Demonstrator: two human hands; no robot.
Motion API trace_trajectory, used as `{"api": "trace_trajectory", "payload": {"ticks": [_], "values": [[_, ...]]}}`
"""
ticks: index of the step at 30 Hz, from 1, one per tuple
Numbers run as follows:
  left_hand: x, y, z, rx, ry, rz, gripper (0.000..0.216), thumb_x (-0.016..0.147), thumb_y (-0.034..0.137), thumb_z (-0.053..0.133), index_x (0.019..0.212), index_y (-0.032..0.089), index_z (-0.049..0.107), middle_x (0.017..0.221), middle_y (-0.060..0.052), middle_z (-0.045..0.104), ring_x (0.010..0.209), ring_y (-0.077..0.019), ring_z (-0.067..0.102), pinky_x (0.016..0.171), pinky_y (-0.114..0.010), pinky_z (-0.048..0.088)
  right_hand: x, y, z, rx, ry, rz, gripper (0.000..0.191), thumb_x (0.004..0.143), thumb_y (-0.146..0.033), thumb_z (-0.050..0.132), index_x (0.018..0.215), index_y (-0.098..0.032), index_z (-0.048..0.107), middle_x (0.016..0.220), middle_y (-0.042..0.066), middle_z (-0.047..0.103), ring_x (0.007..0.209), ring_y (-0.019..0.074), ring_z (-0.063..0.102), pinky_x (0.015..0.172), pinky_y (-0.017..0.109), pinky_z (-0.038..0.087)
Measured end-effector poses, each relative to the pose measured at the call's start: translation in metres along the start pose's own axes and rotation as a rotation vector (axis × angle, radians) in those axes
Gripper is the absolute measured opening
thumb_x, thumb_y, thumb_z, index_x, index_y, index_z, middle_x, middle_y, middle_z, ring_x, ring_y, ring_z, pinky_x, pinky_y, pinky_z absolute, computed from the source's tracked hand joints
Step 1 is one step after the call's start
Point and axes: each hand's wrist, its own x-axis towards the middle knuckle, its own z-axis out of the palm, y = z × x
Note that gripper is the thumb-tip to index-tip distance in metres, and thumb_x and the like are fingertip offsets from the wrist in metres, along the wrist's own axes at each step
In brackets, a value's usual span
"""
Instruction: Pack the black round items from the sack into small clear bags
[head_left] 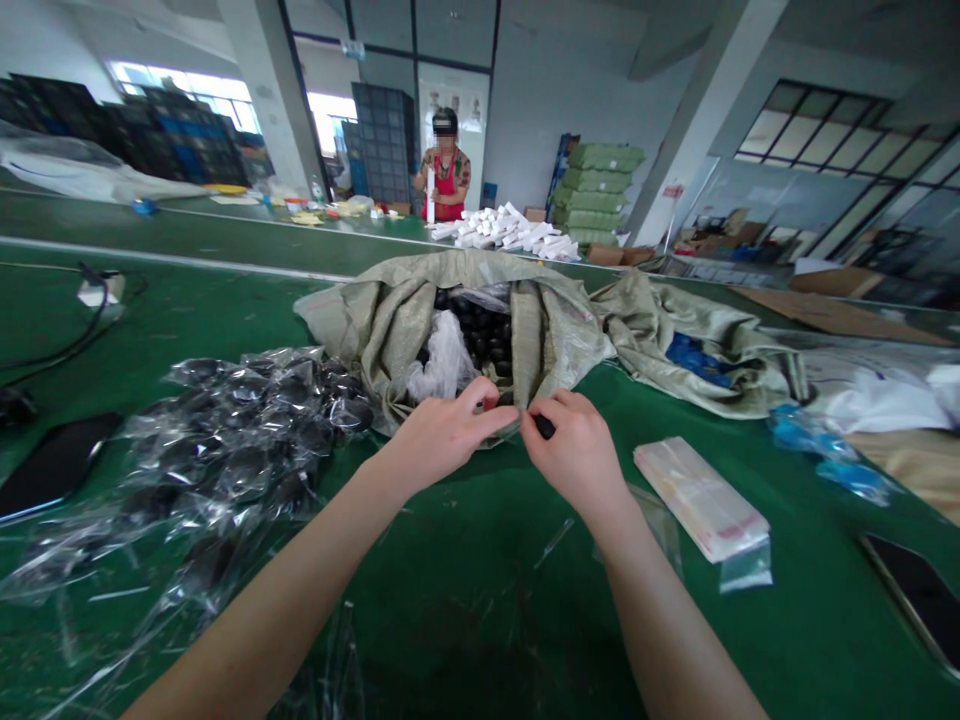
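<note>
My right hand point(574, 445) is closed, with a small, smooth black piece point(544, 427) showing between its fingers. Close beside it, my left hand point(442, 435) has its fingers curled together, the tips almost meeting those of my right hand. Whatever the left fingers pinch is too small to make out. Just beyond both hands lies an open woven sack point(375, 320) filled with rounded black pieces point(487, 335). Crumpled clear plastic point(442, 360) rests in its mouth. Left of the sack spreads a pile of black pieces in clear bags point(240, 430).
A stack of clear flat bags point(705, 500) lies right of my hands. Phones sit at the left point(56, 465) and right point(919, 590). A second sack point(720, 350) holds blue pieces. Across the table, a person point(446, 180) stands by white rolls point(510, 230).
</note>
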Motion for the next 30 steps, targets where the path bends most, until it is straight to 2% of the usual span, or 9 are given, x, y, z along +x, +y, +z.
{"api": "trace_trajectory", "payload": {"ticks": [3, 6, 12, 14, 18, 20, 23, 30], "values": [[-0.001, -0.001, 0.003, 0.002, 0.046, 0.035, 0.026, 0.098, 0.025, 0.039, 0.117, 0.025, 0.057, 0.106, -0.005, 0.053, 0.063, -0.0074, 0.053, 0.048, -0.020, 0.035, 0.000, 0.002, -0.002, 0.049, 0.010, 0.014, 0.019, 0.088, -0.022, 0.054, 0.072, -0.018, 0.063, 0.074, 0.005, 0.058, 0.077, 0.0196, 0.057, 0.072, 0.030, 0.041], [-0.002, -0.002, 0.006, 0.013, 0.055, 0.098, 0.024, 0.097, 0.024, 0.039, 0.111, 0.025, 0.059, 0.108, -0.003, 0.056, 0.063, -0.0073, 0.054, 0.049, -0.021, 0.037, 0.000, 0.003, -0.003, 0.086, 0.015, 0.027, 0.019, 0.087, -0.021, 0.054, 0.070, -0.019, 0.062, 0.073, 0.004, 0.057, 0.077, 0.0191, 0.057, 0.072, 0.029, 0.041], [-0.002, -0.001, 0.005, -0.042, -0.053, 0.190, 0.022, 0.097, 0.019, 0.039, 0.102, 0.021, 0.061, 0.102, -0.001, 0.065, 0.074, -0.0102, 0.061, 0.054, -0.022, 0.043, 0.001, 0.004, -0.007, 0.121, 0.040, 0.051, 0.021, 0.088, -0.021, 0.052, 0.068, -0.020, 0.059, 0.071, 0.004, 0.056, 0.075, 0.0187, 0.056, 0.071, 0.029, 0.041], [-0.001, 0.000, 0.004, -0.063, -0.074, 0.184, 0.025, 0.097, 0.018, 0.038, 0.103, 0.020, 0.062, 0.097, -0.002, 0.067, 0.077, -0.0107, 0.063, 0.057, -0.021, 0.045, 0.001, 0.004, -0.007, 0.131, 0.055, 0.048, 0.022, 0.088, -0.021, 0.052, 0.067, -0.020, 0.058, 0.071, 0.004, 0.056, 0.075, 0.0187, 0.056, 0.071, 0.029, 0.041], [-0.001, 0.004, 0.004, -0.101, -0.017, 0.144, 0.027, 0.099, 0.027, 0.038, 0.104, 0.020, 0.064, 0.097, -0.004, 0.070, 0.079, -0.0123, 0.066, 0.059, -0.021, 0.047, 0.002, 0.005, -0.009, 0.145, 0.089, 0.043, 0.022, 0.088, -0.021, 0.052, 0.067, -0.021, 0.058, 0.072, 0.004, 0.055, 0.075, 0.0189, 0.055, 0.071, 0.030, 0.041], [-0.001, 0.006, 0.004, -0.100, 0.008, 0.130, 0.029, 0.099, 0.030, 0.039, 0.114, 0.020, 0.061, 0.102, -0.006, 0.071, 0.080, -0.0134, 0.067, 0.060, -0.022, 0.049, 0.002, 0.006, -0.010, 0.162, 0.100, 0.049, 0.021, 0.088, -0.021, 0.052, 0.069, -0.020, 0.059, 0.073, 0.004, 0.056, 0.076, 0.0192, 0.055, 0.072, 0.030, 0.042], [-0.001, 0.007, 0.000, -0.057, 0.003, 0.120, 0.032, 0.098, 0.023, 0.039, 0.126, 0.018, 0.054, 0.110, -0.008, 0.069, 0.081, -0.0140, 0.068, 0.059, -0.023, 0.050, 0.002, 0.006, -0.014, 0.187, 0.111, 0.057, 0.019, 0.088, -0.021, 0.052, 0.070, -0.020, 0.059, 0.075, 0.004, 0.057, 0.078, 0.0195, 0.056, 0.074, 0.030, 0.042], [-0.001, 0.011, -0.008, -0.045, -0.062, 0.101, 0.025, 0.095, 0.015, 0.041, 0.109, 0.020, 0.061, 0.114, -0.005, 0.067, 0.069, -0.0123, 0.066, 0.056, -0.025, 0.051, 0.002, 0.007, -0.021, 0.136, 0.062, 0.028, 0.020, 0.088, -0.022, 0.054, 0.068, -0.020, 0.056, 0.074, 0.004, 0.056, 0.078, 0.0197, 0.055, 0.072, 0.031, 0.041]]}}
